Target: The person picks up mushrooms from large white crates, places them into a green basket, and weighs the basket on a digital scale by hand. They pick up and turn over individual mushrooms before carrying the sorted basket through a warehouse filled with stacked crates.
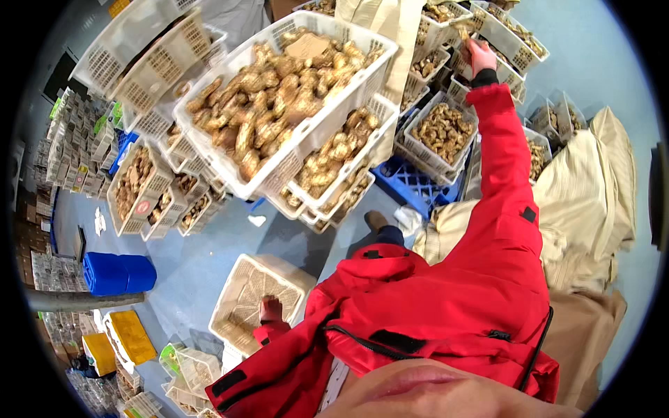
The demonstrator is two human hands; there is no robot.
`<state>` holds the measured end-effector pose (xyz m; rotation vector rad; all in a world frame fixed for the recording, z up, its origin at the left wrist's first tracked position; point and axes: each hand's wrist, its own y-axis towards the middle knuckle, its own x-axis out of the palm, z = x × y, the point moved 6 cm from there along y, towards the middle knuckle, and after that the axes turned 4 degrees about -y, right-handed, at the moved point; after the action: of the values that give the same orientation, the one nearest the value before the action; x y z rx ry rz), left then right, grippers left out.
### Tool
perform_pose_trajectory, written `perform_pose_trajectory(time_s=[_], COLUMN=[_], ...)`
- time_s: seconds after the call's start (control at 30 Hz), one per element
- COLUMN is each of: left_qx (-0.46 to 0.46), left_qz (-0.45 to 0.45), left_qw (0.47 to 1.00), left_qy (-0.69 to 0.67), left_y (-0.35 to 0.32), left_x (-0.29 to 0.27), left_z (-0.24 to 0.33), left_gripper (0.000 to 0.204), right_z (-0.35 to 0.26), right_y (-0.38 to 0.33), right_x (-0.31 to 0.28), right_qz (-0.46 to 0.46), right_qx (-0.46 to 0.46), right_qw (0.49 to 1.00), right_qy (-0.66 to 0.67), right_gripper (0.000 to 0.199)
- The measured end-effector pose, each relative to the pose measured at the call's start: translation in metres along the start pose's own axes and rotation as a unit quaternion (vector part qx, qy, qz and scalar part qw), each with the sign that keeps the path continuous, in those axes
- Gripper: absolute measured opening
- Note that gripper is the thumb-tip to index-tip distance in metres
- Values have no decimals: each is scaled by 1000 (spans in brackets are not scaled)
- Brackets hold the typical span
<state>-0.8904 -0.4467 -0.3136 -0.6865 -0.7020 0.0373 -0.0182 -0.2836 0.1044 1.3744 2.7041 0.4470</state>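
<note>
My right arm, in a red sleeve, stretches far out to the upper right. My right hand is closed at the stacked white crates there, and a pale brown mushroom appears to stick out from its fingers. Lower down, my left hand hangs over an off-white basket with a latticed bottom; its fingers are too small and dark to make out. The big white crate in front of me is heaped with thick-stemmed brown mushrooms, and a piece of brown cardboard lies on top.
More filled crates stand below the big one and at the left. A smaller crate of mushrooms sits near a blue plastic pallet. Beige cloth drapes the right side. A blue bin and yellow-lidded boxes stand far left.
</note>
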Motion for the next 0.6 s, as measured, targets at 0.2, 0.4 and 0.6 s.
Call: perform_pose_trajectory(time_s=[0.2,0.4,0.6], left_qx=[-117,-173,-166], left_qz=[137,156,176], left_qw=[945,895,902], left_qy=[272,381,357], left_y=[-8,-21,-3], left_x=[28,116,166], left_z=[-117,-166,-166], left_gripper=[38,35,33], right_z=[34,27,79], right_y=[188,275,281], right_x=[17,134,291], right_qz=[73,-107,-212], right_qx=[-60,-177,-214], right_qw=[828,855,734], right_qy=[-552,-476,-609], right_gripper=[49,59,63])
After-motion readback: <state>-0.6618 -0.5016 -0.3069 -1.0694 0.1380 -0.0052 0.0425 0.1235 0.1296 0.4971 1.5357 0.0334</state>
